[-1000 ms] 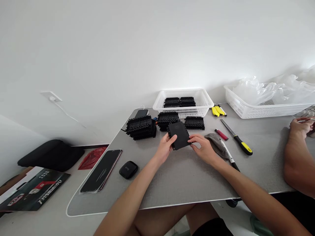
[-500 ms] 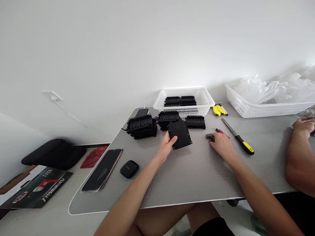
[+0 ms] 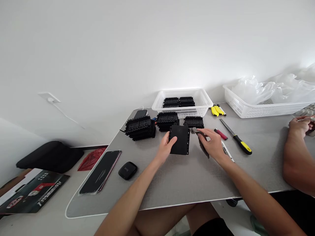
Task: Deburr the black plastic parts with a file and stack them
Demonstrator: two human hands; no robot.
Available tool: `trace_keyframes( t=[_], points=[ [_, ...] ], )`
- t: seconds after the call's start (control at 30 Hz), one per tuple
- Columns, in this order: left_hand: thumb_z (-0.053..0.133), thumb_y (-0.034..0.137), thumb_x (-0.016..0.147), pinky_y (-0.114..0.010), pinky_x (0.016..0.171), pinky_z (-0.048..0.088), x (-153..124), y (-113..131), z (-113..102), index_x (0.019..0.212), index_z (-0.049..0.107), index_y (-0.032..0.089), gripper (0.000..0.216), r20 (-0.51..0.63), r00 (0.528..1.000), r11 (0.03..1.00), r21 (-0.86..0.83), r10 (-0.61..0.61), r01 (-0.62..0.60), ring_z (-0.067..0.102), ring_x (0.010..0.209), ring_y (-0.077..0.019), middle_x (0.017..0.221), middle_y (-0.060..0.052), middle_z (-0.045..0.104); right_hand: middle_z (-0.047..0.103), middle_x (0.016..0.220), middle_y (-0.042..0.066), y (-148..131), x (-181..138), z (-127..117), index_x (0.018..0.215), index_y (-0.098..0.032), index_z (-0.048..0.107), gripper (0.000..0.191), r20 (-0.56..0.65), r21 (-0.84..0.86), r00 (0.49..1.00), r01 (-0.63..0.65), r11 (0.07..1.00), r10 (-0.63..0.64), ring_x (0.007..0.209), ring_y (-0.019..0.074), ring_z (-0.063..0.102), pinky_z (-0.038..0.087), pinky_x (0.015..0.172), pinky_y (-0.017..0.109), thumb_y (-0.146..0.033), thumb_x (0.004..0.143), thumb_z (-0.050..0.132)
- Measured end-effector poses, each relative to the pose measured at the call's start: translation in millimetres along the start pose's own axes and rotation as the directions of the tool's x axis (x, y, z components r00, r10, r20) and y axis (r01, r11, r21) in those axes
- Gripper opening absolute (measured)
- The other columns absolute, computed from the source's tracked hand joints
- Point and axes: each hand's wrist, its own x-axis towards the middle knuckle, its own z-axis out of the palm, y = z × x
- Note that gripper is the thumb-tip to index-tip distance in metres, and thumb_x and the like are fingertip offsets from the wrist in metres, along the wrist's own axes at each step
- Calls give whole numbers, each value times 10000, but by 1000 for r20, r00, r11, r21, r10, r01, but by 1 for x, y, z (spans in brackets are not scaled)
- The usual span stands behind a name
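Observation:
In my left hand point(image 3: 166, 148) is a flat black plastic plate point(image 3: 180, 140) with small notched tabs along its sides, the thumb lying on its face. My right hand point(image 3: 211, 141) grips a dark grey hand tool point(image 3: 203, 146), whose exact kind I cannot make out. The tool's paler head is close by the plate's upper right edge; whether they touch is unclear. Behind the plate stand a stack of similar black parts point(image 3: 167, 120) and a lower black part point(image 3: 194, 122). Another stack of black parts point(image 3: 139, 127) is to the left.
More black parts lie in a white basket point(image 3: 183, 113) by the wall. To the right are a red lighter-like piece point(image 3: 220, 133), a white marker point(image 3: 227, 151), a file point(image 3: 236, 137), yellow-handled tools point(image 3: 216, 110) and another person's arm point(image 3: 295, 147). A phone point(image 3: 100, 172) and black case point(image 3: 127, 170) lie left.
My right hand has lifted the grey tool off the table and brought it left to the plate's edge. The plate has turned more upright in my left hand. The white marker now shows.

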Motion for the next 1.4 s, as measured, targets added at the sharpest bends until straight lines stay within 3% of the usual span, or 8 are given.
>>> trace_keyframes(
  t=[0.27, 0.43, 0.67, 0.87, 1.03, 1.23, 1.3, 1.4],
  points=[
    [639, 544, 805, -345, 840, 538, 0, -1, 6, 1123, 560, 165, 501, 27, 1000, 999, 35, 4, -5, 636, 1026, -263, 1125, -109, 664, 637, 1018, 117, -3, -9, 20, 1240, -209, 629, 375, 87, -324, 963, 270, 907, -255, 925, 220, 594, 514, 789, 357, -184, 982, 358],
    [647, 545, 799, -364, 832, 544, 1, -2, 4, 1109, 568, 155, 504, 17, 1000, 999, 35, -1, 1, 644, 1002, -267, 1127, -121, 660, 611, 987, 120, -6, -10, 20, 1299, -172, 562, 405, 213, -411, 921, 387, 825, -326, 877, 222, 572, 519, 757, 358, -120, 973, 326],
    [680, 548, 764, -395, 841, 538, 4, -2, 1, 1074, 592, 147, 515, -85, 996, 1000, -13, -21, 20, 658, 981, -280, 1073, -127, 682, 593, 905, 100, -11, -15, 24, 1180, -119, 597, 323, 377, -461, 839, 537, 707, -391, 818, 217, 547, 517, 692, 339, -70, 954, 372],
    [724, 551, 713, -361, 787, 541, 8, -4, -4, 1039, 610, 143, 535, -182, 983, 998, -57, -36, 26, 672, 916, -264, 985, -109, 705, 596, 899, 93, -16, -21, 25, 1122, -106, 609, 270, 505, -353, 732, 659, 664, -457, 787, 199, 548, 517, 702, 331, -74, 951, 402],
    [730, 544, 708, -337, 737, 543, 7, -3, -6, 1016, 619, 138, 522, -151, 987, 997, -64, -60, 51, 675, 869, -252, 950, -106, 710, 611, 904, 74, -11, -18, 18, 1121, -135, 609, 269, 500, -156, 682, 677, 719, -534, 806, 177, 567, 518, 718, 313, -74, 935, 425],
    [709, 537, 738, -336, 737, 543, 5, 1, -6, 1068, 597, 144, 525, -94, 992, 996, -52, -81, 77, 673, 891, -254, 1022, -117, 702, 626, 906, 77, -7, -17, 13, 1083, -168, 636, 259, 448, -182, 717, 658, 731, -534, 806, 174, 577, 515, 708, 307, -87, 928, 445],
    [701, 540, 746, -342, 738, 543, 4, 4, -5, 1087, 593, 144, 534, -42, 995, 996, -12, -90, 90, 673, 918, -268, 1058, -128, 695, 632, 943, 93, -4, -15, 11, 1115, -169, 633, 277, 355, -221, 775, 613, 759, -523, 842, 182, 584, 523, 735, 320, -98, 938, 432],
    [696, 535, 756, -355, 759, 544, 0, 9, -3, 1114, 597, 149, 536, 58, 993, 993, 63, -103, 100, 664, 975, -290, 1111, -140, 682, 633, 983, 97, 4, -9, 8, 1163, -200, 634, 311, 96, -287, 904, 425, 858, -416, 887, 196, 598, 530, 761, 338, -120, 940, 432]
  ],
)
